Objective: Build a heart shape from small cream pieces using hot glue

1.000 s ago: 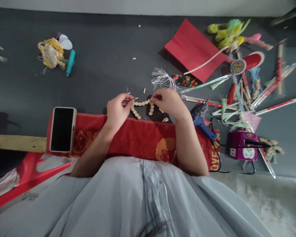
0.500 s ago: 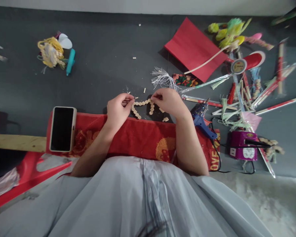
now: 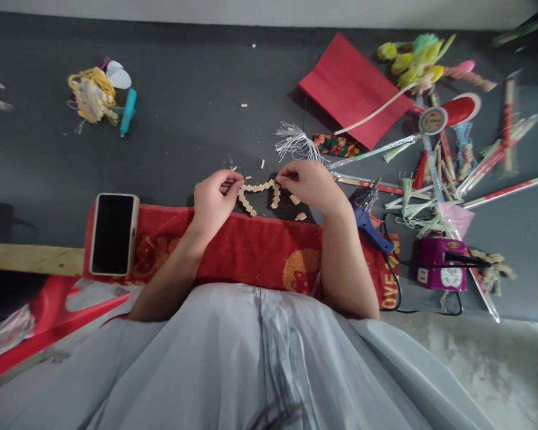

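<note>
A chain of small pale beige pieces [image 3: 259,188] stretches between my hands, with its two ends drooping toward the red towel [image 3: 260,245]. My left hand [image 3: 217,196] pinches the chain at its left bend. At the right bend, the thumb and fingertips of my right hand [image 3: 305,184] close on the chain. Just right of the chain lie a few loose beige pieces [image 3: 300,217], and a small pale stick [image 3: 262,163] rests above it. The exact shape of the chain's pieces is too small to make out.
A blue glue gun [image 3: 371,224] lies right of my right arm, its cord running to a purple power socket [image 3: 443,263]. A phone [image 3: 113,234] rests on the towel's left end. Red paper [image 3: 349,83], a spool of red thread [image 3: 461,110] and wrapped sticks crowd the right.
My right hand has shifted very slightly to the right, and the chain's right side has moved a little with it. My left hand stays nearly in place.
</note>
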A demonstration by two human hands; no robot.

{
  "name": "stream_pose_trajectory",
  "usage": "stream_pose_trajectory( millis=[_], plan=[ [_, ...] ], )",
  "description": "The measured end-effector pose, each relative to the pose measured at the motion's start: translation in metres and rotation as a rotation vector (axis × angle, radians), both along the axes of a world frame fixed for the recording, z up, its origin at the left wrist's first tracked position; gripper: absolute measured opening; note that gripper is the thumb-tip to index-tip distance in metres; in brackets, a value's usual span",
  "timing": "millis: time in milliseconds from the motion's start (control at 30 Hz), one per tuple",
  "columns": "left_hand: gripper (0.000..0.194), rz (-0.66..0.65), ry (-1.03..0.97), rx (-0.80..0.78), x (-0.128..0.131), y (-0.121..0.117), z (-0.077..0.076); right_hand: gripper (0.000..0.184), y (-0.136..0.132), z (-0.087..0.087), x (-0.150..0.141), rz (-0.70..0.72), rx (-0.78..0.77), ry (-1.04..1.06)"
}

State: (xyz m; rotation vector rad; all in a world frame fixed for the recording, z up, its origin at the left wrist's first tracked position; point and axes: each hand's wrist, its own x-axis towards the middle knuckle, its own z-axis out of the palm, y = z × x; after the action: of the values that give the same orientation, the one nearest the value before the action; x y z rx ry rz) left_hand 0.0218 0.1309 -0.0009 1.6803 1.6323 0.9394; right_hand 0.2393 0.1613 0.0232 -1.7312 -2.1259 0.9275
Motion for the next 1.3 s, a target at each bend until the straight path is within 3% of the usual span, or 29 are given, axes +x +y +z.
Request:
stream_pose_trajectory(
  millis=[1300],
  plan=[
    [0.007, 0.0, -0.032, 0.017, 0.0004, 0.0025, -0.0022, 0.019, 0.0002, -0.0041, -0.0005, 0.013, -0.025, 0.019]
  ],
)
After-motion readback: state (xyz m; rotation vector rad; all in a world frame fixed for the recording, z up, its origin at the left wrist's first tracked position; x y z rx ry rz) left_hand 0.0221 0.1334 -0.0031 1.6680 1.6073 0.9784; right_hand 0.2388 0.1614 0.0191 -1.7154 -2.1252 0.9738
